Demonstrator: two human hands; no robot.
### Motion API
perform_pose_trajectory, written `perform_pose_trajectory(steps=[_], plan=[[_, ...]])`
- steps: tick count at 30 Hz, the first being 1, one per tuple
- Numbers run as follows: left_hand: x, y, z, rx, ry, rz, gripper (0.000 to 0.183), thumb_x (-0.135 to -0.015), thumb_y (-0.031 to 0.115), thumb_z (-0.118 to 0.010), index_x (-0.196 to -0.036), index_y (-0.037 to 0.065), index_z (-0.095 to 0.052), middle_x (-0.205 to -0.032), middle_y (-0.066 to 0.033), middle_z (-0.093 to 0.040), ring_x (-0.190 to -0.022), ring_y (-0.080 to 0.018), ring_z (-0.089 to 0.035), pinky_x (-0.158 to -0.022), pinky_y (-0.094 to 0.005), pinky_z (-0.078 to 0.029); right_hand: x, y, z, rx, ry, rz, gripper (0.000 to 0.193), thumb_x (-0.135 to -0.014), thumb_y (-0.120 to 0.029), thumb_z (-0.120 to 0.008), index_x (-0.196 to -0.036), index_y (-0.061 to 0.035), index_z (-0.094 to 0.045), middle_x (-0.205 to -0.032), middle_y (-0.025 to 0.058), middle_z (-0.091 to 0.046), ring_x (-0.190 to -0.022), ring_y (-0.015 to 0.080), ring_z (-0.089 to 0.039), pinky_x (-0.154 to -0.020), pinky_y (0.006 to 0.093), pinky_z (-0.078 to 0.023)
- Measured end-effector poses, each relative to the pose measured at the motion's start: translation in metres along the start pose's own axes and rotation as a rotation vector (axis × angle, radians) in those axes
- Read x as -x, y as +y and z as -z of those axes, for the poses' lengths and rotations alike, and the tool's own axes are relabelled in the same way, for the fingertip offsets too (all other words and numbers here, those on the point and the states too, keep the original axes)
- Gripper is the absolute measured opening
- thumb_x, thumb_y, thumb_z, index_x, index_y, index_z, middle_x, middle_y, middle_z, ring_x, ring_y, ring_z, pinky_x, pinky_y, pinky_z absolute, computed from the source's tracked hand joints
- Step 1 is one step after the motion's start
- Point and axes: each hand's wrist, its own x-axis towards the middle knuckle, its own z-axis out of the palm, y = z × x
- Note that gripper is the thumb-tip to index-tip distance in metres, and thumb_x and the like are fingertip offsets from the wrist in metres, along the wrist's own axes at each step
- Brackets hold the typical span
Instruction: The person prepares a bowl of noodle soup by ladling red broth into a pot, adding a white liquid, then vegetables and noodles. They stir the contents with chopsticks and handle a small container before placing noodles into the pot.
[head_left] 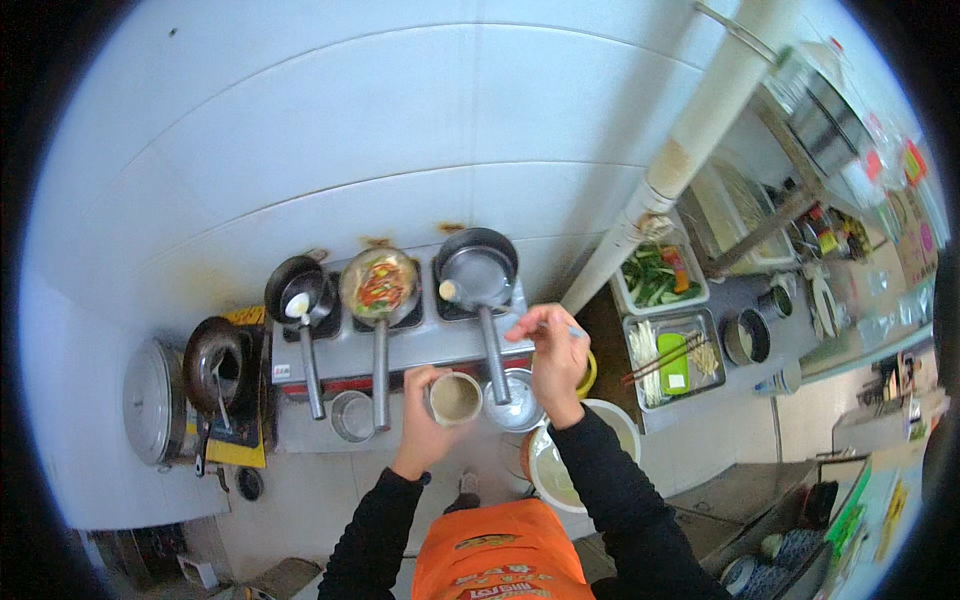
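My left hand (424,428) is wrapped round a small round container (457,398), which has pale brownish contents or a pale inside. My right hand (556,352) is raised beside the handle of the right-hand pan, its fingers bent together. A small bluish bit shows at the fingertips, too small to name. Three long-handled pans sit on the stove (345,350). The right pan (477,268) holds clear liquid, with a pale round thing at its edge. Sliced red and green vegetables (382,287) lie in the middle pan. A white thing (298,304) is in the dark left pan (318,277).
Below the stove front are a metal pot (352,416), a metal bowl (514,402) and a white bucket (617,425). To the right, a tray (675,395) holds pale strips and chopsticks, near a tub of greens (657,278). A slanting pipe (655,185) crosses the wall. A wok (213,365) stands left.
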Motion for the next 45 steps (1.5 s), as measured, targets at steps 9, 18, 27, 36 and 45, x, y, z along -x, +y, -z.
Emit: perform_pose_trajectory(steps=[9, 18, 27, 36, 45], plan=[[0.048, -0.005, 0.044, 0.053, 0.108, 0.022, 0.076, -0.062, 0.005, -0.09, -0.126, 0.007, -0.05, -0.121, -0.0137, -0.051, -0.118, -0.0317, -0.053, -0.103, -0.0416, -0.043, -0.067, 0.163, -0.127, 0.621, -0.434, -0.185, 0.041, -0.111, -0.033, -0.044, -0.104, 0.0, -0.069, -0.089, 0.0072, -0.074, -0.083, 0.0129, -0.067, -0.077, 0.0287, -0.054], [-0.006, 0.02, -0.035, 0.36, 0.168, 0.165, 0.077, -0.068, 0.017, -0.092, -0.128, 0.006, -0.045, -0.122, -0.0096, -0.053, -0.114, -0.0227, -0.056, -0.101, -0.0379, -0.046, 0.036, 0.059, 0.006, -0.173, -0.189, -0.496, 0.047, -0.111, -0.041, -0.04, -0.128, -0.0005, -0.058, -0.126, 0.0173, -0.066, -0.113, 0.0229, -0.065, -0.103, 0.0376, -0.051], [-0.057, 0.159, -0.253, 0.165, -0.502, -0.065, 0.092, -0.057, 0.046, -0.098, -0.122, -0.001, -0.055, -0.115, -0.0132, -0.059, -0.105, -0.027, -0.061, -0.095, -0.0395, -0.05, 0.082, -0.094, 0.242, -0.192, 0.655, -0.105, 0.039, -0.112, -0.033, -0.038, -0.11, 0.0004, -0.059, -0.104, 0.0173, -0.07, -0.096, 0.0225, -0.069, -0.088, 0.0365, -0.058], [-0.03, 0.274, -0.468, -0.047, -1.001, -0.537, 0.062, -0.082, 0.027, -0.081, -0.131, 0.0, -0.052, -0.138, -0.0259, -0.04, -0.129, -0.0465, -0.041, -0.109, -0.0528, -0.035, 0.102, -0.175, 0.434, 0.028, 0.932, 0.142, 0.04, -0.112, -0.032, -0.04, -0.104, 0.0001, -0.062, -0.097, 0.0153, -0.071, -0.091, 0.0192, -0.067, -0.085, 0.0329, -0.054], [-0.184, 0.319, -0.568, -0.224, -0.359, -0.82, 0.062, -0.085, 0.015, -0.077, -0.135, -0.005, -0.047, -0.132, -0.0243, -0.05, -0.125, -0.0398, -0.049, -0.108, -0.0456, -0.04, 0.1, -0.244, 0.573, 0.19, 0.812, 0.37, 0.04, -0.112, -0.034, -0.039, -0.113, 0.0004, -0.059, -0.118, 0.0215, -0.068, -0.12, 0.033, -0.063, -0.109, 0.0489, -0.046]])
